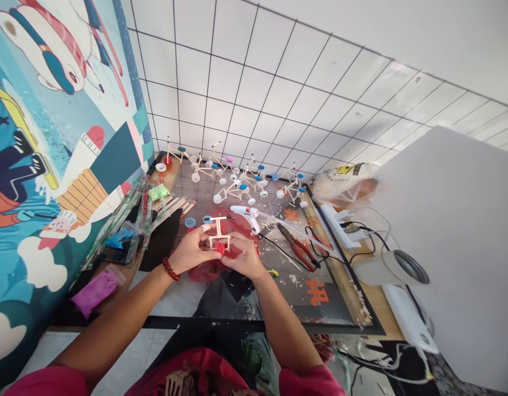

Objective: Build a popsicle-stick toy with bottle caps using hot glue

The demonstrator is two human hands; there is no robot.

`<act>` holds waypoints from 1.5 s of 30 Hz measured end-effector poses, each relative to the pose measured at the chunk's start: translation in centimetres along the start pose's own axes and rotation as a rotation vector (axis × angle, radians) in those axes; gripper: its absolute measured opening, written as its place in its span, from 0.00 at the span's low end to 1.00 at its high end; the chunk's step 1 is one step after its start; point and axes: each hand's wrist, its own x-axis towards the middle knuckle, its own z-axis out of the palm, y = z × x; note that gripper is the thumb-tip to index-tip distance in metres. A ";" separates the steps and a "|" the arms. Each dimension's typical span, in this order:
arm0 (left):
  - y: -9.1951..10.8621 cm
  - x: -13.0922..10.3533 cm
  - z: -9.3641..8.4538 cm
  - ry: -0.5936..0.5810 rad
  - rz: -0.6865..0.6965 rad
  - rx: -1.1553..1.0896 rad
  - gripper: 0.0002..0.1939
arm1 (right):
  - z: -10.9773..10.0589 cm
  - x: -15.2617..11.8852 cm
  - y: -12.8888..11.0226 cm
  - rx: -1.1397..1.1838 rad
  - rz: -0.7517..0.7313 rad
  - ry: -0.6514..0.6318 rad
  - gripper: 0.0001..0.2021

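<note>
A small frame of pale wooden sticks [219, 228], with a dark-tipped crossbar on top, is held between both hands above the table's middle. A red piece [219, 250] sits at its lower end; its exact kind is unclear. My left hand [191, 250], wearing a red bead bracelet, closes on the left side of the frame. From the right, my right hand [246, 257] grips the frame near the red piece, some fingers hidden. A white glue gun [246, 215] lies just beyond the hands. Blue bottle caps [190, 222] rest past my left hand.
Several stick models with bottle-cap wheels [241, 184] stand along the back wall. Red-handled pliers [298, 248] and a black cord lie at right. A power strip [342, 228] is beyond the table's right edge. Packaged sticks [167, 212] and a purple bag [98, 289] lie left.
</note>
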 end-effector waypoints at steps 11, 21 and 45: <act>-0.7 0.4 0.0 0.054 0.028 -0.145 0.46 | -0.4 -0.1 1.0 -0.017 -0.039 0.037 0.18; -0.8 0.3 0.1 0.053 0.043 0.009 0.42 | 0.1 -0.1 1.2 -0.023 -0.056 0.031 0.15; -0.1 0.8 -0.9 0.141 0.096 -0.015 0.34 | 0.4 -0.1 2.6 -0.162 0.048 0.015 0.17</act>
